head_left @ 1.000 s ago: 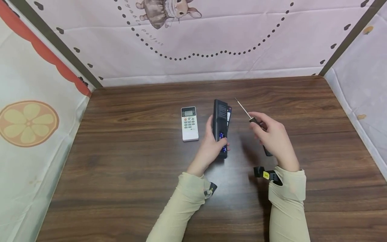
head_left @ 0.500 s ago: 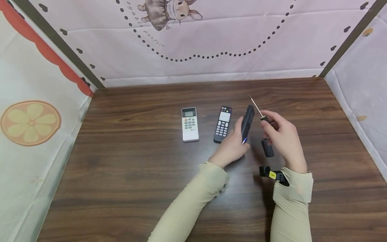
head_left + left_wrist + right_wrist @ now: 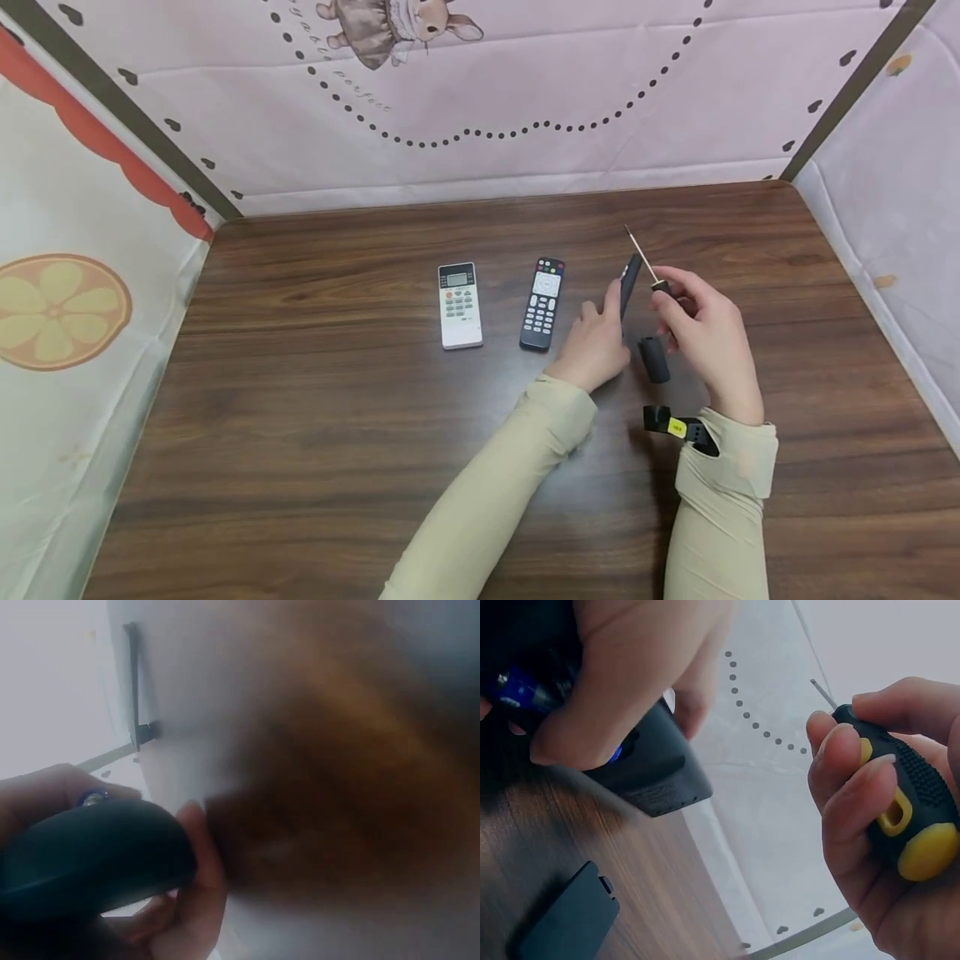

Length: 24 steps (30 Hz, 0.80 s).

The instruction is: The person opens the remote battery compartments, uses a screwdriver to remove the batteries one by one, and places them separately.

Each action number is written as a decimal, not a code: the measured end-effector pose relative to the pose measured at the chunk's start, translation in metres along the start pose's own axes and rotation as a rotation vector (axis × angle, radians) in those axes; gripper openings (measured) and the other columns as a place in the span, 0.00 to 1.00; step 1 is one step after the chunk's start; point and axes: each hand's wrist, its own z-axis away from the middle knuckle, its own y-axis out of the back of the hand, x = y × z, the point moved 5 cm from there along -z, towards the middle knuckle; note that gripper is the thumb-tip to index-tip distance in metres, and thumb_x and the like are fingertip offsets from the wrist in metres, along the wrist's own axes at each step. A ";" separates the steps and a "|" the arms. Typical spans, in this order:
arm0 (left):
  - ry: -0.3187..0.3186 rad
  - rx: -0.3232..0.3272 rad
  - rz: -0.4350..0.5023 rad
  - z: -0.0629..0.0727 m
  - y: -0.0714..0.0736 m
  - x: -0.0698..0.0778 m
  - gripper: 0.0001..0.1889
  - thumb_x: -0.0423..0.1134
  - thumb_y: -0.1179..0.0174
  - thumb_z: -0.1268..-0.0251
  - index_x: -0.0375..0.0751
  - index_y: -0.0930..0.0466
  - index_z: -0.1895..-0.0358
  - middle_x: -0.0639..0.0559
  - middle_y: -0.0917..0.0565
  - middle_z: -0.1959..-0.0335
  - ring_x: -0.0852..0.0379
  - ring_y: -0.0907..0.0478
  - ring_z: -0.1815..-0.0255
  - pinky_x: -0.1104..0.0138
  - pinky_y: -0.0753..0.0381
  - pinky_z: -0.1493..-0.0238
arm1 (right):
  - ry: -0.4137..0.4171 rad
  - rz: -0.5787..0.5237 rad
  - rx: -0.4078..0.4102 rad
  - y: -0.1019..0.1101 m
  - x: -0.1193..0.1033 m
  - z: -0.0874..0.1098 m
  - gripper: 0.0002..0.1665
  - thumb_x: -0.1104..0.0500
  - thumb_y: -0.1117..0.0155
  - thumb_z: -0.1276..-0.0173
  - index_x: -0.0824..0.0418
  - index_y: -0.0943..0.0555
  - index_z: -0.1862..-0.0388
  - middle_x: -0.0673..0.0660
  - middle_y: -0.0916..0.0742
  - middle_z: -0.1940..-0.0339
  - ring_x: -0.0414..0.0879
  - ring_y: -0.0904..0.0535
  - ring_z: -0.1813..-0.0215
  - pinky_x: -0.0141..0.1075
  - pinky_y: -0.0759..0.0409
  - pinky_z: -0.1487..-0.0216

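My left hand (image 3: 592,346) grips a black remote control (image 3: 632,279), which stands turned on its side just left of my right hand. In the right wrist view, blue batteries (image 3: 525,694) show in its uncovered compartment, with the left thumb lying across them. Close by, my right hand (image 3: 708,337) holds a screwdriver (image 3: 904,787) by its black and yellow handle, the thin shaft slanting up and away to the left. A loose black battery cover (image 3: 654,360) lies on the table between the two hands, nearer the right one.
A white remote (image 3: 460,308) and a dark remote with white buttons (image 3: 542,304) lie side by side left of my hands. All this is on a brown wooden table (image 3: 315,450), bounded by a printed cloth wall (image 3: 450,175) at the back.
My left hand has carried the black remote rightward and turned it on edge, uncovering the dark remote with white buttons. My right hand has shifted slightly right with the screwdriver, revealing the battery cover.
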 end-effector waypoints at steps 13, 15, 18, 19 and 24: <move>0.037 0.011 -0.120 -0.003 -0.002 0.010 0.49 0.41 0.35 0.52 0.57 0.62 0.31 0.45 0.38 0.53 0.52 0.33 0.67 0.67 0.32 0.78 | 0.006 -0.010 0.002 0.000 0.003 -0.002 0.19 0.48 0.47 0.34 0.46 0.28 0.44 0.55 0.21 0.68 0.48 0.26 0.80 0.35 0.26 0.82; 0.039 0.010 -0.106 -0.004 -0.002 0.010 0.50 0.41 0.35 0.53 0.57 0.61 0.31 0.45 0.38 0.53 0.52 0.33 0.67 0.67 0.31 0.77 | 0.007 -0.005 0.002 0.001 0.003 -0.002 0.19 0.48 0.47 0.34 0.46 0.28 0.44 0.54 0.21 0.68 0.47 0.27 0.80 0.35 0.26 0.82; 0.037 -0.001 -0.084 -0.004 -0.002 0.009 0.50 0.40 0.35 0.53 0.58 0.62 0.31 0.44 0.37 0.52 0.52 0.33 0.67 0.66 0.31 0.76 | 0.010 0.000 -0.001 0.001 0.003 -0.002 0.19 0.48 0.48 0.34 0.46 0.28 0.44 0.52 0.21 0.69 0.49 0.26 0.79 0.35 0.26 0.82; 0.035 -0.004 -0.079 -0.004 -0.002 0.008 0.50 0.40 0.34 0.53 0.58 0.62 0.31 0.44 0.37 0.52 0.52 0.33 0.67 0.66 0.31 0.76 | 0.010 0.000 -0.002 0.000 0.003 -0.002 0.20 0.48 0.48 0.34 0.46 0.28 0.44 0.52 0.21 0.69 0.50 0.26 0.79 0.35 0.26 0.82; 0.029 0.004 -0.064 -0.005 -0.002 0.006 0.50 0.38 0.35 0.55 0.57 0.61 0.31 0.44 0.37 0.54 0.52 0.32 0.67 0.66 0.30 0.75 | 0.006 -0.003 -0.009 0.000 0.004 -0.002 0.20 0.49 0.47 0.34 0.47 0.28 0.44 0.52 0.21 0.69 0.53 0.26 0.77 0.35 0.26 0.82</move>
